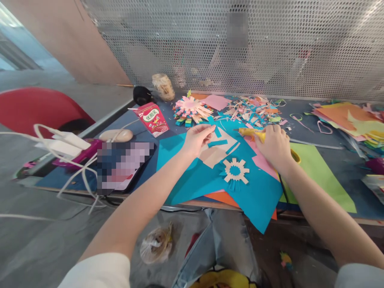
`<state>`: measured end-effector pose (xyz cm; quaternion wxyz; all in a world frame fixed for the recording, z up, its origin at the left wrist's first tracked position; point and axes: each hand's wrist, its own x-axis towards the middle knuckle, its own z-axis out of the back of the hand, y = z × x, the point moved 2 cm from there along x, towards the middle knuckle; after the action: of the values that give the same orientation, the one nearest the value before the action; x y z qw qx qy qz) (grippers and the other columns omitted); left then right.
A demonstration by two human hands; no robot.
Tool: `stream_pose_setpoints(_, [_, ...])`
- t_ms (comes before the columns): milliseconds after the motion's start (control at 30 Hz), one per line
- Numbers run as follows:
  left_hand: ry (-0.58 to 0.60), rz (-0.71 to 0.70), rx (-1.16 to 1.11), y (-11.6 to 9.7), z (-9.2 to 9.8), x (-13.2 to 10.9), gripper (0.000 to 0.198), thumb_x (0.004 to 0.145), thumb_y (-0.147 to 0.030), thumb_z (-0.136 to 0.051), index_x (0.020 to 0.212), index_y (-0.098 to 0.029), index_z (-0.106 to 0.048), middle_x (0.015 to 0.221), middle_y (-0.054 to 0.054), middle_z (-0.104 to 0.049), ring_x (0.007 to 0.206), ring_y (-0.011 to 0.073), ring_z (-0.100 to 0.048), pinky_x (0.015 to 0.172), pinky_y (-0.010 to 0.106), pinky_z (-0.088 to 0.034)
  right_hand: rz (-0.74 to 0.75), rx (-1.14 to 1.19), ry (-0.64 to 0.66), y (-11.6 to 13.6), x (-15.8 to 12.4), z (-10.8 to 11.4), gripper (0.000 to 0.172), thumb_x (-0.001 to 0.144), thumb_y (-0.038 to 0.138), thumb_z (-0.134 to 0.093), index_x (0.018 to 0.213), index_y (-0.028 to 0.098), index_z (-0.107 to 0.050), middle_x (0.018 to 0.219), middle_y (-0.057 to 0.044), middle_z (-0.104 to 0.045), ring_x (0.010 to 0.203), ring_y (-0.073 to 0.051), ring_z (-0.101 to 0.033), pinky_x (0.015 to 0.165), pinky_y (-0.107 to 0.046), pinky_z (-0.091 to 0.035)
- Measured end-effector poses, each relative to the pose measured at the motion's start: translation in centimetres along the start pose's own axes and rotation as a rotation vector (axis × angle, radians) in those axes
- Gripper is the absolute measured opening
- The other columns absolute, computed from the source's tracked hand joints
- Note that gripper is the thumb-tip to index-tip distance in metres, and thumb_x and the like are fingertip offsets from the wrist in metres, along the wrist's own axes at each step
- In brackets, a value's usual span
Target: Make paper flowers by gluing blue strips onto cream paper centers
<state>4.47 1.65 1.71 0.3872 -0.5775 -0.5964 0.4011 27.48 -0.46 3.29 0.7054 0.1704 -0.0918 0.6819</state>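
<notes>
My left hand [197, 139] is closed in a pinch, with a narrow blue paper strip [216, 129] at its fingertips. In my right hand [274, 145] is a yellow hot glue gun [249, 132], its nozzle pointing left toward that strip. A black cord [283, 189] runs down below the right wrist. Between and below the hands, a cream paper ring with square tabs [237, 161] lies on blue paper sheets [192, 176], a fringed blue piece [235, 185] showing under its edge. Cream paper pieces [214, 155] and another blue strip [218, 143] lie beside the left hand.
A layered paper flower [192, 108] and a heap of paper scraps [255, 110] lie toward the perforated metal panel [180, 48]. A red drink carton [152, 119], a tablet-like device [127, 166] and white cables [85, 176] are left. Green paper [322, 176] and stacked coloured sheets [345, 116] are right.
</notes>
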Motion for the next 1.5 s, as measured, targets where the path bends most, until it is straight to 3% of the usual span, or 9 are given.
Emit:
stream_pose_setpoints(67, [-0.004,0.004,-0.003,-0.1,-0.1,-0.1,0.021,0.056,-0.023,-0.078,0.061,-0.014,-0.060,0.051,-0.003,-0.051,0.046,0.0041,-0.044,0.041,0.017,-0.028,0.181,0.063,0.027,0.7,-0.6,0.4,0.037,0.084,0.048,-0.045,0.097,0.015,-0.058,0.105,-0.018,-0.059,0.103,-0.033,-0.053,0.081,-0.043,-0.038])
stream_pose_setpoints(167, [0.001,0.005,-0.016,-0.3,-0.4,-0.4,0.021,0.057,-0.020,-0.078,0.062,-0.014,-0.059,0.050,-0.004,-0.050,0.046,0.0041,-0.044,0.041,0.017,-0.027,0.444,0.146,0.248,2.0,-2.0,0.7,0.035,0.078,0.054,-0.053,0.084,0.020,-0.058,0.094,-0.010,-0.063,0.095,-0.028,-0.055,0.082,-0.041,-0.037])
stream_pose_setpoints(267, [0.013,0.002,-0.013,-0.4,-0.5,-0.5,0.019,0.059,-0.018,-0.077,0.062,-0.014,-0.058,0.049,-0.005,-0.049,0.045,0.0037,-0.043,0.040,0.017,-0.025,0.482,0.171,0.405,2.9,-3.1,1.1,0.035,0.072,0.054,-0.060,0.079,0.020,-0.056,0.086,-0.007,-0.063,0.092,-0.027,-0.056,0.083,-0.041,-0.035])
stream_pose_setpoints(533, [0.027,-0.020,0.068,-0.1,-0.4,-0.3,0.018,0.064,-0.022,-0.074,0.061,-0.016,-0.057,0.049,-0.005,-0.046,0.044,0.0036,-0.041,0.041,0.019,-0.025,0.410,0.402,0.612,2.5,-2.4,1.3,0.024,0.073,0.041,-0.061,0.070,0.021,-0.051,0.070,-0.001,-0.059,0.074,-0.019,-0.055,0.071,-0.033,-0.037])
stream_pose_setpoints(767, [0.044,-0.139,0.157,-0.3,-0.3,-0.4,0.020,0.063,-0.028,-0.074,0.069,-0.016,-0.060,0.053,-0.001,-0.057,0.048,0.0068,-0.051,0.044,0.019,-0.032,0.294,0.972,0.529,2.6,-2.1,2.1,0.024,0.069,0.034,-0.067,0.083,0.022,-0.052,0.074,0.001,-0.060,0.070,-0.014,-0.059,0.064,-0.029,-0.046])
stream_pose_setpoints(900, [0.046,-0.170,0.155,-0.7,-0.4,-0.8,0.021,0.063,-0.028,-0.074,0.069,-0.016,-0.059,0.056,-0.001,-0.057,0.053,0.0084,-0.056,0.045,0.019,-0.034,0.126,1.283,0.501,2.7,-1.7,2.2,0.032,0.065,0.034,-0.072,0.082,0.021,-0.048,0.073,0.004,-0.057,0.059,-0.010,-0.055,0.055,-0.027,-0.048])
stream_pose_setpoints(1067, [0.012,-0.149,0.145,-0.8,-0.3,-0.8,0.020,0.064,-0.028,-0.073,0.068,-0.015,-0.059,0.058,-0.001,-0.058,0.054,0.0080,-0.055,0.046,0.019,-0.035,-0.169,1.523,0.591,2.5,-1.5,1.5,0.039,0.062,0.036,-0.074,0.087,0.022,-0.048,0.073,0.006,-0.053,0.053,-0.007,-0.052,0.048,-0.027,-0.051])
stream_pose_setpoints(1267, [-0.048,-0.133,0.111,-0.4,0.2,-0.3,0.022,0.062,-0.030,-0.074,0.071,-0.015,-0.060,0.060,-0.001,-0.058,0.056,0.0075,-0.056,0.046,0.018,-0.034,-0.280,1.678,0.652,2.3,-1.4,1.2,0.046,0.052,0.021,-0.082,0.085,0.021,-0.050,0.068,0.008,-0.053,0.053,-0.006,-0.053,0.050,-0.024,-0.049])
stream_pose_setpoints(1500, [-0.062,-0.129,0.118,-0.6,0.0,-0.5,0.020,0.061,-0.028,-0.074,0.069,-0.016,-0.059,0.058,-0.002,-0.058,0.056,0.0087,-0.057,0.045,0.018,-0.035,-0.221,1.607,0.510,2.0,-1.2,1.2,0.049,0.047,0.025,-0.084,0.079,0.022,-0.047,0.058,0.010,-0.048,0.051,-0.008,-0.053,0.052,-0.025,-0.047])
